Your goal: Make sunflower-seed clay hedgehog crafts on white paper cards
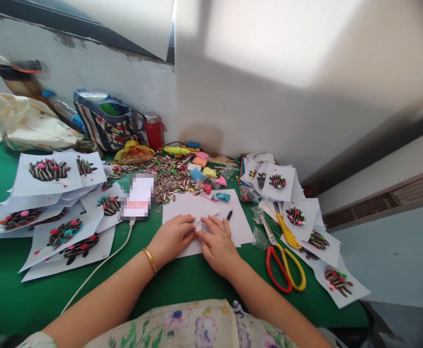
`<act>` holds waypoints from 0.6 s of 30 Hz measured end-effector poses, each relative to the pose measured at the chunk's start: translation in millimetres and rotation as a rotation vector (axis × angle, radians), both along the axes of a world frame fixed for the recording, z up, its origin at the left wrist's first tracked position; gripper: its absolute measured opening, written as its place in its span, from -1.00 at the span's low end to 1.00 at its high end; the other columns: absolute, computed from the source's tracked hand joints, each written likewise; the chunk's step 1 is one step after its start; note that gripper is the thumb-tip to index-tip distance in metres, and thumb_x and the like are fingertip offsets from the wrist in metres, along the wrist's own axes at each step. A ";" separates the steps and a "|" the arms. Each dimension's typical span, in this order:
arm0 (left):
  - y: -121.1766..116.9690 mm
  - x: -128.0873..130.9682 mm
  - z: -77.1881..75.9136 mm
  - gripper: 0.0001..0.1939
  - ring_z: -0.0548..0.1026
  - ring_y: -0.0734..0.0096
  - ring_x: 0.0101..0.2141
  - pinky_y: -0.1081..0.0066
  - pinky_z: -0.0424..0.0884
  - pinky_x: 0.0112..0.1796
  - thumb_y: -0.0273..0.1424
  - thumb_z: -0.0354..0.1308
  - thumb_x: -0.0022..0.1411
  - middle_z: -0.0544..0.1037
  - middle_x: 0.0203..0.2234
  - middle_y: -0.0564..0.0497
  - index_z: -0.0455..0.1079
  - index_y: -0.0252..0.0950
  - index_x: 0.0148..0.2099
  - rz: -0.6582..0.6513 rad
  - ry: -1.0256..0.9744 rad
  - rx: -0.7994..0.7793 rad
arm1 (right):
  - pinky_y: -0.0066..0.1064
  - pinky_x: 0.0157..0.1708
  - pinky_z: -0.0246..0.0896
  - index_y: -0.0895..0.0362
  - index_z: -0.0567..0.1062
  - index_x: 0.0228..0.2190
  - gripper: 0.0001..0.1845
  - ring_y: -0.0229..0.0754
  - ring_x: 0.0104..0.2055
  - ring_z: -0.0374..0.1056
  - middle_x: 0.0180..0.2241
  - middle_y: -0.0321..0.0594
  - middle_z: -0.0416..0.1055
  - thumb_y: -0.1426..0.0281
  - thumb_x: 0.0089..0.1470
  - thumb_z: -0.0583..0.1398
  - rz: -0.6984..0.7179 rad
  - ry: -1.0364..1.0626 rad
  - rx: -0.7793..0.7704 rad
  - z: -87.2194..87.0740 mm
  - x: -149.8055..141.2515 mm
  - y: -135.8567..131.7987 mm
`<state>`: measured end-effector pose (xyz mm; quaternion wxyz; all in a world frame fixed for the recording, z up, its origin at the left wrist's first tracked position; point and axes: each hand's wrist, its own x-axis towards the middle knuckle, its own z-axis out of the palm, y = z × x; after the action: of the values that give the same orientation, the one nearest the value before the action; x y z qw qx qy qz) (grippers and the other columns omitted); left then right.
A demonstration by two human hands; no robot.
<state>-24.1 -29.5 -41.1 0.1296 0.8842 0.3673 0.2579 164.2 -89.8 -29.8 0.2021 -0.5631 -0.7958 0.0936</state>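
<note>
My left hand (173, 238) and my right hand (218, 244) meet over a sheet of white paper (243, 227), thumbs and fingertips close together. Between the fingertips shows a small pale, crumpled-looking thing (201, 225); the fingers hide most of it, and I cannot tell what it is. A black pen (229, 215) lies on the paper just beyond my right fingers. At the sheet's far edge are a teal lump in plastic wrap (221, 196) and a thin pink piece (207, 197).
Striped sunflower seeds (167, 176) spread behind the paper, beside colourful clay lumps (196, 175). Paper sheets with seed hedgehogs stack at left (55, 232) and right (298, 217). A corded phone (138, 198) lies left; scissors (285, 268) and a yellow-handled tool (287, 229) lie right.
</note>
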 end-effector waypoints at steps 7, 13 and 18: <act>-0.1 -0.5 0.7 -0.79 0.48 0.17 0.00 0.15 0.41 0.06 -0.35 0.14 0.26 0.52 0.00 -0.14 0.55 -0.23 -0.12 -0.031 0.018 0.007 | 0.11 0.28 -0.29 -0.04 0.55 -0.14 -0.66 -0.01 0.27 0.05 0.18 -0.22 0.29 0.51 0.12 0.11 -0.025 0.026 0.002 1.3 1.3 0.2; -0.5 -1.0 0.5 -0.79 0.47 0.17 0.01 0.13 0.39 0.07 -0.36 0.12 0.28 0.51 0.01 -0.14 0.55 -0.22 -0.12 -0.043 0.036 0.013 | 0.12 0.28 -0.29 -0.04 0.54 -0.12 -0.64 0.00 0.27 0.05 0.18 -0.22 0.29 0.51 0.10 0.12 -0.023 0.023 0.001 0.2 1.5 0.5; -0.8 -1.4 0.5 -0.71 0.44 0.16 0.04 0.14 0.37 0.09 -0.37 0.16 0.25 0.50 0.03 -0.16 0.49 -0.26 0.01 -0.030 0.051 -0.003 | 0.11 0.28 -0.27 -0.04 0.56 -0.17 -0.66 -0.01 0.26 0.06 0.16 -0.22 0.31 0.52 0.09 0.12 -0.030 0.050 0.000 1.4 2.6 0.1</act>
<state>-25.5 -30.3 -40.7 0.1254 0.8958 0.3573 0.2328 166.7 -89.8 -28.5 0.2236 -0.5725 -0.7819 0.1046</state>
